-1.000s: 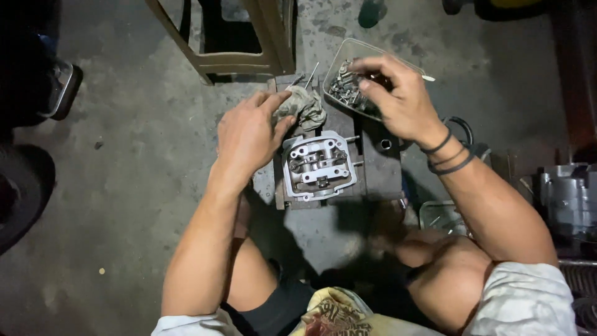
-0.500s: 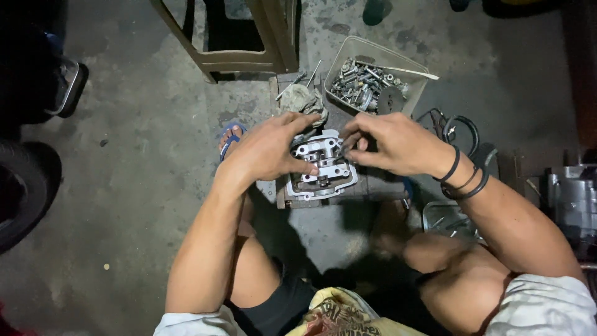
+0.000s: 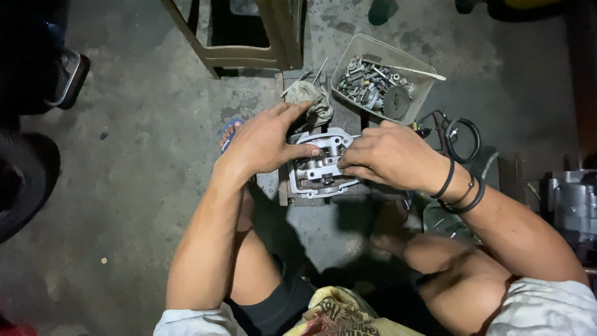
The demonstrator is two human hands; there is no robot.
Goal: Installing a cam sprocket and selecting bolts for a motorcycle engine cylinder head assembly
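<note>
A grey metal engine cylinder head (image 3: 317,171) rests on a dark block on the concrete floor between my knees. My left hand (image 3: 264,143) lies over its left side, thumb and fingers touching the top of the casting. My right hand (image 3: 385,155) covers its right edge, fingertips pinched at the casting's rim; whether a small part sits between them is hidden. Black bands circle my right wrist.
A clear plastic tub (image 3: 423,67) holding several bolts and a gear stands behind the head. A grimy rag (image 3: 308,96) lies beside it. A wooden stool (image 3: 249,37) stands farther back, black cables (image 3: 460,134) lie right, an engine block (image 3: 572,202) at far right.
My right hand left the parts tub and came down to the cylinder head's right edge. My left hand shifted from the rag onto the head's left side.
</note>
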